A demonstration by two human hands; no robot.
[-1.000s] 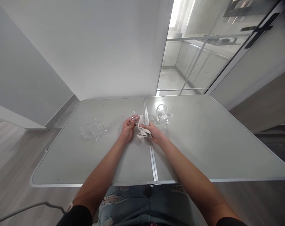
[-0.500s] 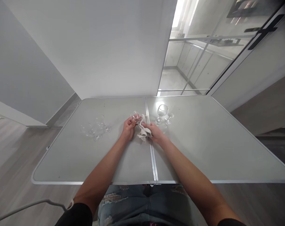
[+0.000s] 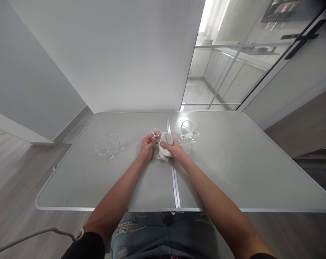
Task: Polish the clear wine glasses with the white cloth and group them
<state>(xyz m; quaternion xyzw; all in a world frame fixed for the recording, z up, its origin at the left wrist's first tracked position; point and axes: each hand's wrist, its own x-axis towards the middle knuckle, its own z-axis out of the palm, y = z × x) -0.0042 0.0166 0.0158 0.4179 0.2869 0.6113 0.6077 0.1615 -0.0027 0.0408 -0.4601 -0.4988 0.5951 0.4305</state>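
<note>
Near the table's middle seam, my left hand (image 3: 148, 144) is closed around a clear stemmed glass (image 3: 155, 132), its bowl tilted away from me. My right hand (image 3: 175, 148) grips a white cloth (image 3: 165, 139) that lies against the right side of this glass. The cloth and fingers hide the glass's stem and foot. Just beyond my right hand stands an upright wine glass (image 3: 186, 126). Beside it, another clear glass (image 3: 194, 136) shows mainly its foot and stem; its bowl is faint.
To the left, clear stemmed glasses (image 3: 112, 157) rest on the grey table (image 3: 79, 180), their outlines faint. A metal seam (image 3: 175, 183) crosses the tabletop. Behind the table stand a white wall (image 3: 125, 64) and a glass-paned door (image 3: 219, 72). A pale cable (image 3: 38, 232) reaches my left arm.
The white cloth has shifted and bunched differently, now spread flatter against the glass under my right thumb. My left hand keeps its hold, nearly in place.
</note>
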